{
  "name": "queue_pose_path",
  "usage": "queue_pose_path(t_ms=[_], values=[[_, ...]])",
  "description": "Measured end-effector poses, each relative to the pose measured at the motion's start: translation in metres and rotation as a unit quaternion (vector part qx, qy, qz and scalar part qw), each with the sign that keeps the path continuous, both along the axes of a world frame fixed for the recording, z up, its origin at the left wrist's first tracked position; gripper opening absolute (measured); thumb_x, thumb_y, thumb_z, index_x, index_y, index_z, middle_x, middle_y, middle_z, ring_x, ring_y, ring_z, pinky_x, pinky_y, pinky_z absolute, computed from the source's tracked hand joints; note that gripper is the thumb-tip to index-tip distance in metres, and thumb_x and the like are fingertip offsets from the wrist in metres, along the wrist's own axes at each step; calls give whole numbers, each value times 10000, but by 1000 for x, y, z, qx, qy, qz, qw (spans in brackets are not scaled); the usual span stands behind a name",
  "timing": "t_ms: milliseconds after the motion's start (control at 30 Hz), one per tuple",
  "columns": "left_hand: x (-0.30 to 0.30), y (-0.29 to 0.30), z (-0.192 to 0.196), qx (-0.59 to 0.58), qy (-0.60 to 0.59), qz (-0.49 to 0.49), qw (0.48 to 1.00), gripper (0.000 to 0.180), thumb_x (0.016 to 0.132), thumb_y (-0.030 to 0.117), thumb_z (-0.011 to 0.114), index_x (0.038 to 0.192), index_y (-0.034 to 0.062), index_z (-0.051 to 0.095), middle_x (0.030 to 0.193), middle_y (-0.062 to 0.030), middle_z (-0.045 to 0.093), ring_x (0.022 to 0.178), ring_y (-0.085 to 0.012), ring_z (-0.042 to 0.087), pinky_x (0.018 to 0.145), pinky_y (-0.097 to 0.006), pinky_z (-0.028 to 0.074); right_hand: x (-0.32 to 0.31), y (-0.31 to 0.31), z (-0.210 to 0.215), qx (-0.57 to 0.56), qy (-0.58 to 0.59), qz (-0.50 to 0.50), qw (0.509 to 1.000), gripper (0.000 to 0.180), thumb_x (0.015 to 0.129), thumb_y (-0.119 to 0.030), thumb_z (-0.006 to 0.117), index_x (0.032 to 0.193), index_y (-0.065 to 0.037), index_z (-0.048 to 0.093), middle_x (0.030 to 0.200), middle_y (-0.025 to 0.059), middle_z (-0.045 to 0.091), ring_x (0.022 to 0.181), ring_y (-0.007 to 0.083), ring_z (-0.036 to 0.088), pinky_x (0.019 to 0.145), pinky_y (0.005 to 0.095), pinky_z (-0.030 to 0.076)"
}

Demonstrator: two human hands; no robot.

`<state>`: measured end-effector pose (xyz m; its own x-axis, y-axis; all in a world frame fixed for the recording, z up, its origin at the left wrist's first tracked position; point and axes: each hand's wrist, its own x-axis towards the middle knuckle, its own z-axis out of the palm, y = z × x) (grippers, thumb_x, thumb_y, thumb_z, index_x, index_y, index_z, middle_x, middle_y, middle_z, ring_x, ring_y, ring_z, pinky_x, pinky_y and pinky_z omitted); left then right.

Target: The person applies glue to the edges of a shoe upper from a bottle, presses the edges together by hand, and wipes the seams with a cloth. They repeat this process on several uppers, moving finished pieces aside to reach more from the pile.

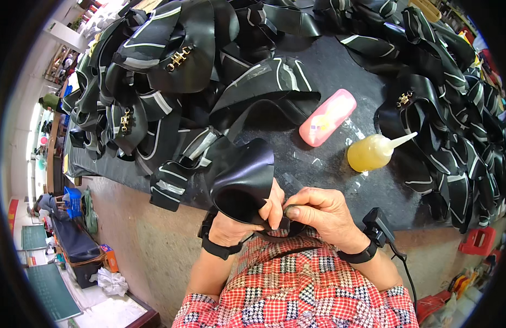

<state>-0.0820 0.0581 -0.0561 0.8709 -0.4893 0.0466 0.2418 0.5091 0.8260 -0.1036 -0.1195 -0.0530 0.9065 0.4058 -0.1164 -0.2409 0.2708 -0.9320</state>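
Close to my body, a curved black leather shoe upper [247, 172] stands rolled over my left hand [235, 228], whose fingers are closed on its lower edge. My right hand [330, 220] pinches the same piece's edge between thumb and forefinger, just right of the left fingertips. What lies right under the fingertips is partly hidden. Beyond my hands lies another black upper [264, 90] with white tape strips. A pink rounded case [328, 118] and a squeeze bottle of yellow liquid [370, 152] with a pointed nozzle rest to the right, neither touched.
Heaped black uppers [149, 82] with white strips and gold metal ornaments cover the left of the dark table [313, 164]. A second heap [444, 126] lies at the right. A red plastic stool [477, 241] stands right of the table, and a blue basket [72, 202] sits far left.
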Motion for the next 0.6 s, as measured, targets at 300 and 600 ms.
queue_pose_path(t_ms=[300,600], values=[[-10,-13,12,106,73,26,991,252,529,-64,603,637,73,421,684,-69,535,718,-164,483,664,-261,388,2,-19,18,-206,-268,-73,938,94,701,-30,624,794,-17,628,701,74,603,625,196,581,573,271,457],[-15,-41,27,152,54,75,984,134,700,-57,555,770,39,493,825,-51,548,801,-111,497,733,-249,402,9,-45,25,-231,-126,29,964,123,764,-3,573,885,20,581,695,92,587,574,171,590,530,265,467]])
